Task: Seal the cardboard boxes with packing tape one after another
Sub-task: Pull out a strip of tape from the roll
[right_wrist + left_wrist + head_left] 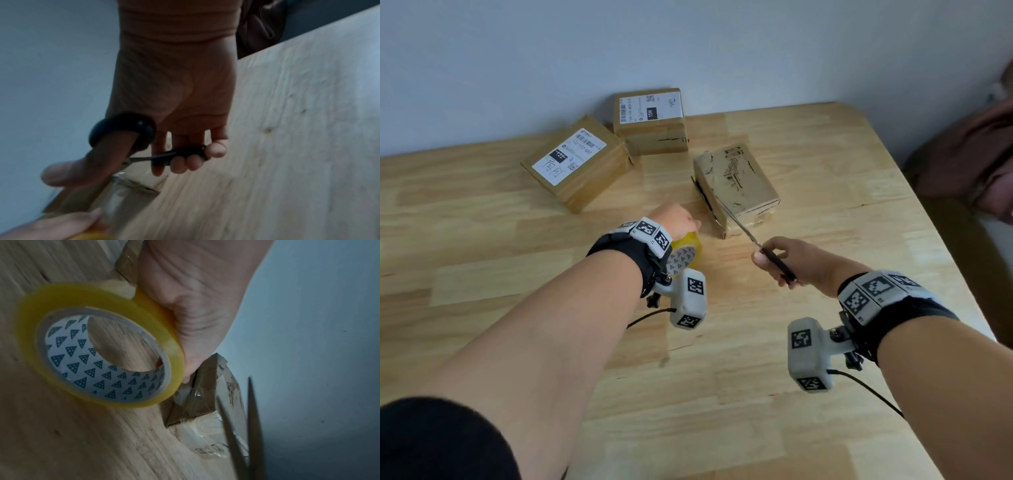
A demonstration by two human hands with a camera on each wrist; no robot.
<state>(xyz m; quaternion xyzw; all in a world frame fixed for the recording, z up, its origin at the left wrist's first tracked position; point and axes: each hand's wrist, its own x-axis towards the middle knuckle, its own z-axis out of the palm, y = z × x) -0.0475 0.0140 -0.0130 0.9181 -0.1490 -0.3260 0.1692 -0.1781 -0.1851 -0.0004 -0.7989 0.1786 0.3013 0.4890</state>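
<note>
Head view: left hand (677, 221) grips tape roll (686, 254); right hand (796, 259) grips open scissors (756, 242) beside box (736, 186).

Three brown cardboard boxes set on light wooden counter (825, 308): labelled flat box (577, 162) far left, labelled box (650, 120) behind it by wall, tape-wrapped box (736, 186) to right. Yellow tape roll (686, 251) held before wrapped box, black-handled scissors (756, 245) right of roll.

Soft dim daylight; wrist views dark, motion-blurred.
</note>
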